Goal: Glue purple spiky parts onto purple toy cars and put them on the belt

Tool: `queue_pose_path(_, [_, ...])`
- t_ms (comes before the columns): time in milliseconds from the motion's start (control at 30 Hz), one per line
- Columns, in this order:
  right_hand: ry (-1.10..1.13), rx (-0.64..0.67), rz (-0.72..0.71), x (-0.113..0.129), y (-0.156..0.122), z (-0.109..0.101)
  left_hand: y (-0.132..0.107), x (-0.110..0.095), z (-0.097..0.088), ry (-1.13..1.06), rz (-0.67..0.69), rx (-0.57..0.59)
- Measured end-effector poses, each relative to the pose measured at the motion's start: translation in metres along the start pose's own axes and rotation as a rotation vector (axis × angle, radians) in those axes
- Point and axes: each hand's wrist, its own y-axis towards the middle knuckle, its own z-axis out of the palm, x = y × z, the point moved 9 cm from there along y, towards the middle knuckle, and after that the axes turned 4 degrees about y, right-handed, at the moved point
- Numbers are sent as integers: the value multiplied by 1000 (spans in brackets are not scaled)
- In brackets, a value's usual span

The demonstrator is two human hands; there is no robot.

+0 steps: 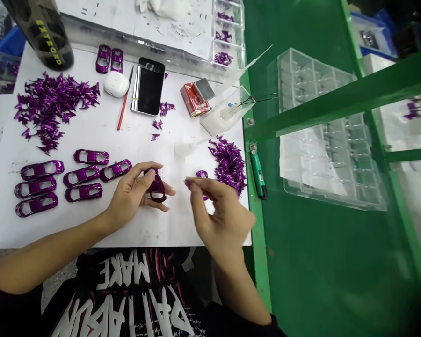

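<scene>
My left hand is closed around a shiny purple toy car body, held just above the white work sheet. My right hand sits a little to the right of it, with thumb and forefinger pinched on a small thin piece that I cannot make out. Another purple car body lies just beyond my right hand, beside a heap of small purple parts. Several finished-looking purple car bodies lie in rows to the left of my left hand.
A larger pile of purple parts lies far left. A phone, white earbud case, red pencil, red pack and glue bottle lie further back. Clear compartment trays rest on the green bench; a green lighter lies at its edge.
</scene>
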Motion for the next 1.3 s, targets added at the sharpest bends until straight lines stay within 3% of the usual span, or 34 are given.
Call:
queue_pose_path(167, [-1,-45,-214,34,9,32,3,4,-8,-19,12,-51])
queue_pose_path(533, [-33,-76,-389,50,3,43,4,2,-11,-41,26,-107])
queue_pose_path(633, [-20,-43,-362,51,3,45,4,5,-14,-75,2,-147])
queue_pose_path(767, [49,44,-155,40,2,53,3,4,-16,-72,18,-187])
queue_pose_path(1033, [-209,-69,-217,63,-5,58,-6,-29,-13,207,306,-229])
queue_pose_path(1167, [-153,-106,-131,64,2,55,-22,-47,-4,393,536,-221])
queue_pose_path(1300, [-31,-102,-248,82,2,49,-51,-61,-3,529,770,-281])
